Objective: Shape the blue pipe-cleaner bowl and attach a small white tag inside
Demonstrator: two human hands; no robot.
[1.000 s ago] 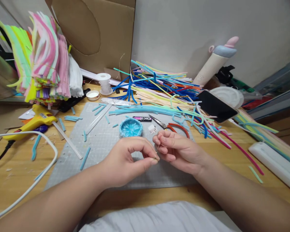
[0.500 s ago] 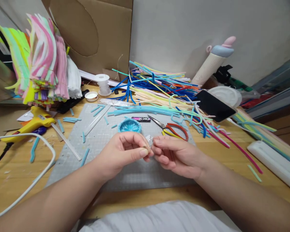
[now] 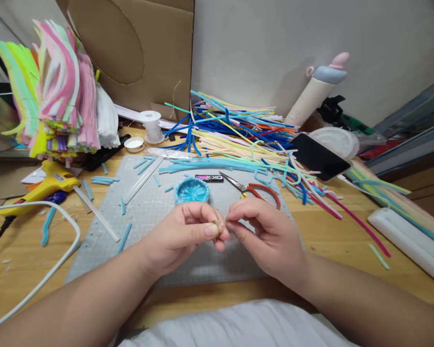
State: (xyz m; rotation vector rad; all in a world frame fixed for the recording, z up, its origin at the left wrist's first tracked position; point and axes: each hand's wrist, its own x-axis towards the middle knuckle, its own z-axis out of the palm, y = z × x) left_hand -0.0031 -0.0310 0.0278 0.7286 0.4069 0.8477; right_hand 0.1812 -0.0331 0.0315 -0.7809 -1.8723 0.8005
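Observation:
My left hand (image 3: pixel 190 229) is closed in a pinch, with a tiny tan, wire-like bit (image 3: pixel 216 224) showing at thumb and forefinger; its kind is too small to tell. Close beside it, my right hand (image 3: pixel 265 231) has thumb and forefinger pressed together, and whatever lies between them cannot be made out. Beyond the left hand sits a light-blue fuzzy bowl-shaped piece (image 3: pixel 192 191), its hollow facing up. A black and pink battery (image 3: pixel 210 178) lies behind. Past the right hand are scissors (image 3: pixel 264 190) with orange handles, partly covered by that hand.
A grey cutting mat (image 3: pixel 104 221) carries loose blue pipe cleaners (image 3: pixel 213 165) and cut pieces. Left are a yellow glue gun (image 3: pixel 39 188) and a white cable (image 3: pixel 77 226). Behind lie a spool (image 3: pixel 152 127) and piled pipe cleaners (image 3: pixel 235 125). A phone (image 3: pixel 320 156) rests right.
My right hand has turned from a palm-in pose with loosely curled fingers to a pinch, its back now showing. The left hand keeps its pinch. The view has shifted slightly.

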